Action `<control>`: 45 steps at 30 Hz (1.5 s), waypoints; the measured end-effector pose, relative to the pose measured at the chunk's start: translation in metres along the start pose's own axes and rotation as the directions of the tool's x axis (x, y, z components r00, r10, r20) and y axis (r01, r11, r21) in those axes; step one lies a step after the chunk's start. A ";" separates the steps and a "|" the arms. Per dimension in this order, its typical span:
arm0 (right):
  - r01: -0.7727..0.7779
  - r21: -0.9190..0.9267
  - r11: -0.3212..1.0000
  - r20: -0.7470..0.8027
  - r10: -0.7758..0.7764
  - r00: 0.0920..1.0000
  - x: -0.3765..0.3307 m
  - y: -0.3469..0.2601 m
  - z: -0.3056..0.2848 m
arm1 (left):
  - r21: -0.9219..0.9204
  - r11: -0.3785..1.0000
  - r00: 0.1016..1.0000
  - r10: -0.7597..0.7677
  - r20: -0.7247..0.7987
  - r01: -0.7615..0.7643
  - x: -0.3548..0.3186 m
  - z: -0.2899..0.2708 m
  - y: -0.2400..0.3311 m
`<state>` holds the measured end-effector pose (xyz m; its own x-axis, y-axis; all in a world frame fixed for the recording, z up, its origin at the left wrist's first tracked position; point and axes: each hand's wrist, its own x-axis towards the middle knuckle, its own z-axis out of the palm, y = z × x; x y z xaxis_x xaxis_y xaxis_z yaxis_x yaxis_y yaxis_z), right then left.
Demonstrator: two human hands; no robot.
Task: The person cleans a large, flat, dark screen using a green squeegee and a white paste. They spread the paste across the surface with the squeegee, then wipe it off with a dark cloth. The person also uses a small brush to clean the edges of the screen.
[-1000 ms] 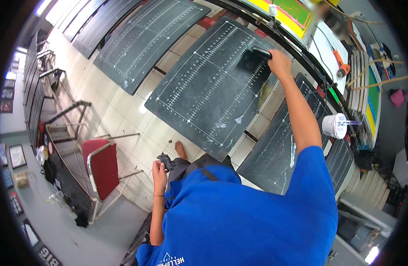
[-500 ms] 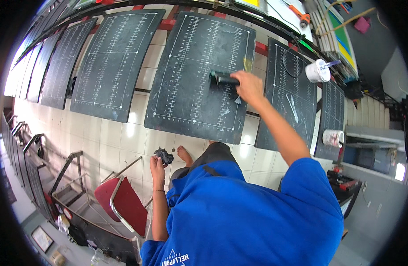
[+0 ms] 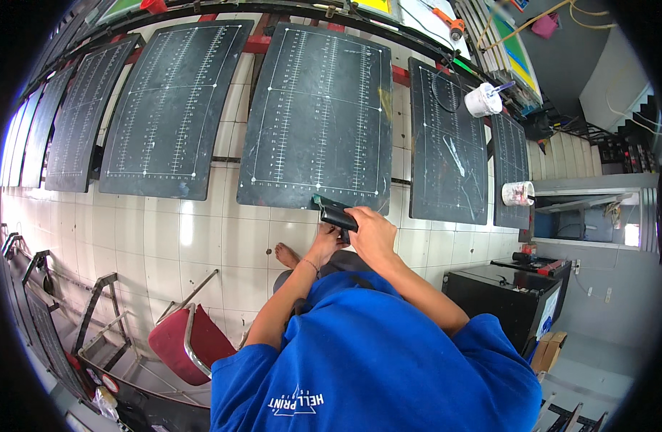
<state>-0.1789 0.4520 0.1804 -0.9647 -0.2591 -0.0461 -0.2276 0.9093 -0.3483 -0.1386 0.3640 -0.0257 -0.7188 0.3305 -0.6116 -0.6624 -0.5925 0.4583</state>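
Our right hand point(image 3: 372, 232) is closed around the near end of a flat black rectangular scraper-like tool point(image 3: 336, 214), fingers wrapped over its top, and it holds the tool at the lower edge of the middle dark grey board marked with white ruled lines point(image 3: 316, 115). Our left hand point(image 3: 329, 240) sits just below the tool at about seven o'clock from it, touching or nearly touching its underside; the right hand covers most of it, so we cannot tell how far its fingers are curled or whether it grips anything.

The tool lies just above the picture's centre, tilted with its far end toward ten o'clock, overlapping the board's bottom rim. At nine o'clock from this board hangs a second ruled dark board point(image 3: 174, 108), and at three o'clock a third one point(image 3: 446, 144), all slanting over the pale tiled floor point(image 3: 201, 237). At one o'clock from the tool, a white plastic tub with a stick in it point(image 3: 482, 101) stands at the third board's upper corner; another white tub point(image 3: 516, 193) sits at three o'clock. A bare foot point(image 3: 286, 254) rests on the tiles at eight o'clock from the hands. A red-seated metal chair point(image 3: 187, 342) stands at seven o'clock, and a black box-shaped cabinet point(image 3: 503, 291) at four o'clock.
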 end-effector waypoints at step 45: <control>0.456 -0.081 0.886 -0.104 -0.462 0.881 0.259 0.084 -0.005 | -0.059 0.937 0.840 0.279 -0.466 -0.343 -0.057 -0.023 -0.023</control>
<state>-0.4483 0.4631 0.1438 -0.7581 -0.6146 0.2180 -0.6521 0.7142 -0.2544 -0.0775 0.3417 -0.0165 -0.6902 -0.2294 -0.6863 -0.3618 -0.7120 0.6018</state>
